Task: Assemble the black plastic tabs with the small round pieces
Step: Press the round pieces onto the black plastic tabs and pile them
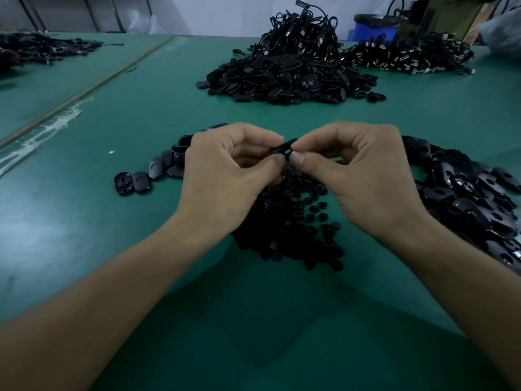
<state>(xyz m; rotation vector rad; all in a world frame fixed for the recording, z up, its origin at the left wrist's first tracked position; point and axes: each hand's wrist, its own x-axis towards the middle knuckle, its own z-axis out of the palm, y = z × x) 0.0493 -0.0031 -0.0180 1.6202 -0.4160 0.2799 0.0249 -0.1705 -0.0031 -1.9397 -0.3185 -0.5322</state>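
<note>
A black plastic tab (283, 148) is pinched between both hands just above the green table. My left hand (225, 170) grips its left end with thumb and fingers. My right hand (358, 173) presses on its right end with thumb and forefinger; whether a small round piece sits under those fingertips is hidden. Directly beneath the hands lies a heap of small round pieces (293, 227). Loose black tabs (473, 198) are piled to the right, and several more tabs (158, 170) lie in a row to the left.
A large mound of black tabs (284, 80) with tangled cables (304, 32) on top stands at the far middle. Another cable pile (408, 55) is at the back right, a dark pile (36, 49) at the back left. A blue bin (375, 29) sits behind.
</note>
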